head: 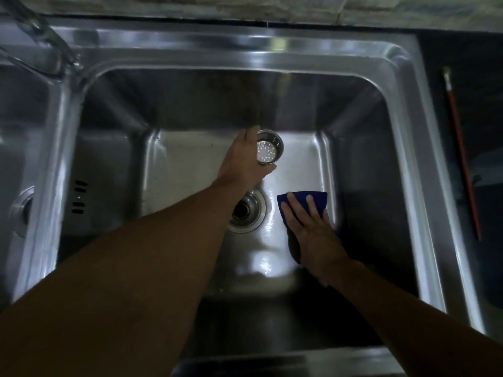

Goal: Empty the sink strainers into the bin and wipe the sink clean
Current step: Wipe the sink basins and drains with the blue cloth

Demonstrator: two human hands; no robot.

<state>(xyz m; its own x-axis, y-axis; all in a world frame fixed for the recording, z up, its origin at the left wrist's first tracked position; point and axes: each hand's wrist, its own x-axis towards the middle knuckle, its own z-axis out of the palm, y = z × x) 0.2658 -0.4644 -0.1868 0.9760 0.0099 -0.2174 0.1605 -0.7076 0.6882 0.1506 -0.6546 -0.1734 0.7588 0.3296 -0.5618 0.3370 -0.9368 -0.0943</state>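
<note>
Setting: dim kitchen, where a steel sink (408, 126) sat in a dark tabletop (462, 50) under a tiled wall.
Left grip: the left grip (242, 161) was curled round the strainer (270, 151), fingers wrapped on its wall. It held the strainer tilted above the basin floor, beyond the drain (246, 210).
Right grip: the right grip (313, 229) lay spread flat with straight fingers, pressing the blue cloth (302, 198) to the wet basin floor just right of the drain.
Strainer: its perforated bottom faced the camera and it looked empty of scraps, so the binning seemed done for this one.
Step in hand: wiping the basin floor with the strainer lifted out of the way.
Doing it well: keep the palm flat on the cloth, overlap the strokes, and work from the walls in toward the open drain. Hold the strainer clear until the floor is wiped, then reseat it squarely.
Risk: the shiny wet steel could let the cloth skid.
Further out: the faucet (40, 31) stood at the back left, a second basin (24, 131) lay beside it, and a red-handled tool (460, 148) lay on the tabletop.
</note>
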